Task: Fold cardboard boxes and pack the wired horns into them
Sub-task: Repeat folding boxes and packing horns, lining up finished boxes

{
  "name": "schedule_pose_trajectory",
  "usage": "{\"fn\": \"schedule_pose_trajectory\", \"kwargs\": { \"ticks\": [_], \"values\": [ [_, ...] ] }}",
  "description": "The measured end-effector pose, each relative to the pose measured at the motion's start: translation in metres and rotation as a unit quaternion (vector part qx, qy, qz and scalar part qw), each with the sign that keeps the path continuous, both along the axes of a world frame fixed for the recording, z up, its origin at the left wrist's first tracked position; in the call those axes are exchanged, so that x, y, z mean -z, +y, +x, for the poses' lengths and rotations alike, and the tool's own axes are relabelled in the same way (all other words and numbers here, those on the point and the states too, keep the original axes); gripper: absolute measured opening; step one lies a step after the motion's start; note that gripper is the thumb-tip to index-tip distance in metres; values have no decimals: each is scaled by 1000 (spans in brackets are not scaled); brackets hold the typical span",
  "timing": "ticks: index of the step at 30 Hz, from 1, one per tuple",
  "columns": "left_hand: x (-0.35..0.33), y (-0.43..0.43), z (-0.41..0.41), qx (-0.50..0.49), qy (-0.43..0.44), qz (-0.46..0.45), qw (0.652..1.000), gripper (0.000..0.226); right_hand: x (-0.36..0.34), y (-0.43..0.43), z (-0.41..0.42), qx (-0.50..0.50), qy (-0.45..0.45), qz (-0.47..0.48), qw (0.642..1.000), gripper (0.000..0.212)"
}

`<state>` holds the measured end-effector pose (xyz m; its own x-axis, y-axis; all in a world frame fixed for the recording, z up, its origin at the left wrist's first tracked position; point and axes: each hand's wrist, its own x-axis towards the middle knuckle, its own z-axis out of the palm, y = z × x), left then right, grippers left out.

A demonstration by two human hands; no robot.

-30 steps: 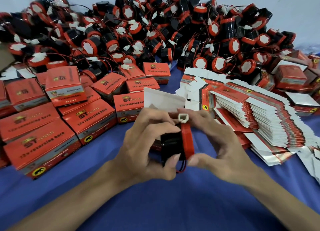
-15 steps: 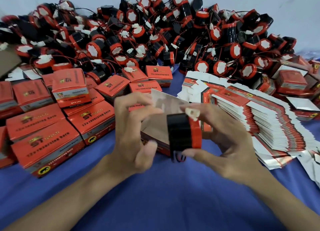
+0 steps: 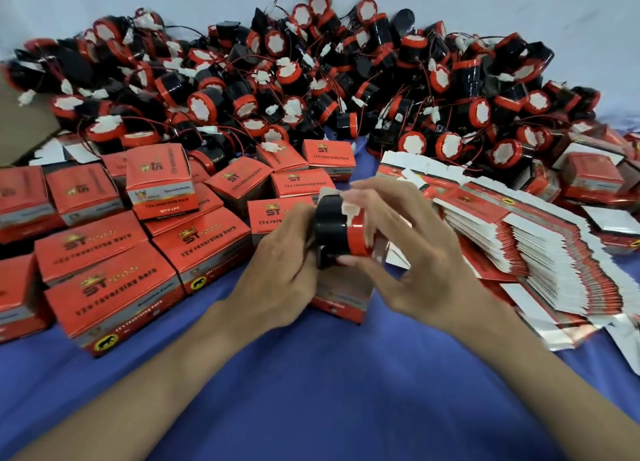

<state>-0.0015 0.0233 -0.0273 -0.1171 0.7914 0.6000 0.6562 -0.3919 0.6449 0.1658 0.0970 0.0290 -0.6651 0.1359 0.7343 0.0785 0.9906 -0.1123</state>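
1. The box (image 3: 341, 303) sits just below the fingers (image 3: 372, 192), with the left hand (image 3: 287, 263) curled around it. It is thin card, and I judge it dents easily.
2. The horn (image 3: 341, 234) is pinched between the right hand (image 3: 415, 253) thumb and fingers. It looks rigid, light and slick, so I'd hold its red rim.

A blue cloth (image 3: 311, 391) spreads out in front of you, smooth in the stretch nearest you, with only faint soft folds. Beyond the cloth's far edge you face a plain, pale bluish-white wall (image 3: 519, 7). At the cloth's far left corner a slanted piece of brown board (image 3: 20, 128) juts in, cut off by the frame edge.
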Motion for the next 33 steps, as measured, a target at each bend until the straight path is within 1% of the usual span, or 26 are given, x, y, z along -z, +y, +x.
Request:
{"fn": "schedule_pose_trajectory", "kwargs": {
  "ticks": [2, 6, 8, 11, 14, 17, 19, 22, 27, 30, 33],
  "values": [
    [0, 1, 0, -6, -28, -1, 1000, 22, 1, 2, 3, 20, -25, -1, 999, 58],
    [0, 2, 3, -24, -35, 14, 999, 12, 1, -2, 4, 63, -75, 27, 995, 51],
    [0, 2, 4, -43, -43, 14, 998, 10, -2, -2, 6, 78, -107, 30, 991, 52],
    [-2, 0, 6, -65, -32, 21, 997, 18, -7, -2, 8, 79, -139, 37, 986, 56],
    [-3, -2, 9, -71, -5, 28, 997, 21, -14, -6, 8, 75, -166, 52, 982, 59],
    [-5, -2, 11, -73, 17, 27, 997, 20, -17, -10, 6, 80, -186, 80, 976, 52],
    [-6, -2, 12, -78, 35, 27, 996, 24, -18, -14, 6, 87, -200, 84, 972, 51],
    [-7, -3, 13, -80, 44, 31, 995, 24, -18, -18, 4, 92, -207, 120, 967, 46],
    [-8, -3, 12, -59, 46, 34, 997, 16, -12, -7, 7, 65, -249, 78, 963, 46],
    [-8, -4, 11, -47, 61, 33, 997, 12, -11, -3, 12, 63, -275, 50, 958, 49],
    [-6, -4, 11, -38, 78, 30, 996, 9, -10, 4, 14, 30, -282, 34, 958, 53]
  ]
}}
